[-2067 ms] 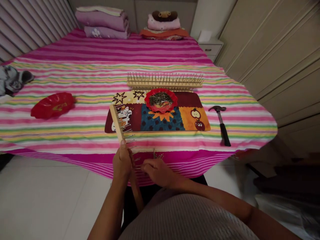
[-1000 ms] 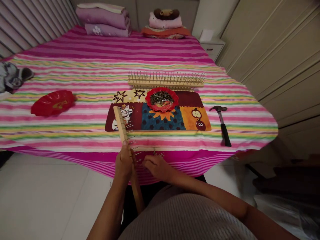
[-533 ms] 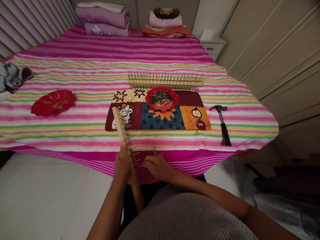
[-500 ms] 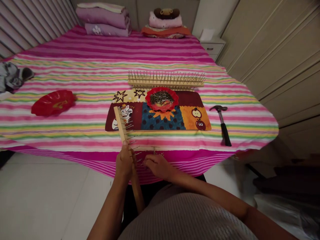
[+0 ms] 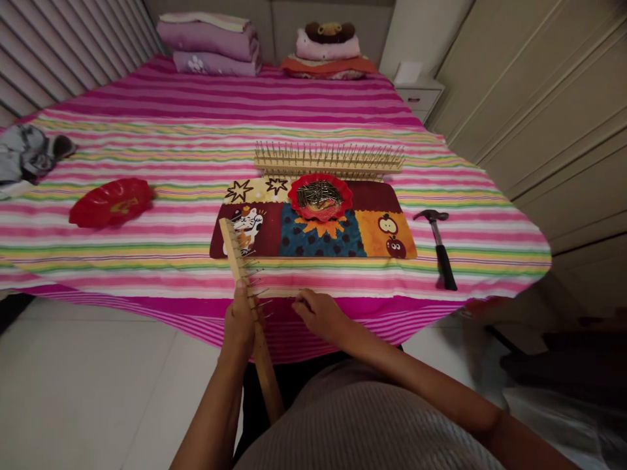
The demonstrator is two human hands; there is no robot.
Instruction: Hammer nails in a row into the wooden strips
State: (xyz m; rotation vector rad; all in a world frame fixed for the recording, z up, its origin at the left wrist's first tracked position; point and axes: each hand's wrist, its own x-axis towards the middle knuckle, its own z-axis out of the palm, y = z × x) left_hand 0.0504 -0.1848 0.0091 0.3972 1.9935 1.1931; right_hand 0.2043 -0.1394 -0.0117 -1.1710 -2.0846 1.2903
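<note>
My left hand point(image 5: 240, 321) is wrapped around a long wooden strip point(image 5: 235, 258), which slants from the mat's left end down towards my lap. A row of thin nails point(image 5: 258, 292) sticks out of the strip's right side. To the right of the strip, a short gap away, my right hand point(image 5: 321, 316) is closed with its fingers curled in. Nails poked out of that fist a moment ago; now the fingers mostly hide them. Ahead of both hands, a red scalloped dish point(image 5: 295, 207) full of loose nails point(image 5: 321, 194) rests on a patterned mat point(image 5: 323, 245).
Behind the dish lie wooden strips point(image 5: 328, 164) bristling with nails. A claw hammer point(image 5: 441, 251) lies right of the mat, and another red dish point(image 5: 112, 203) is at left. The striped bedspread point(image 5: 171, 261) ends near my body. Folded bedding point(image 5: 210, 42) sits at the back.
My right hand has drawn slightly right and up, away from the strip, and the nails above its fist no longer show clearly. My left hand keeps its grip. The view has shifted slightly.
</note>
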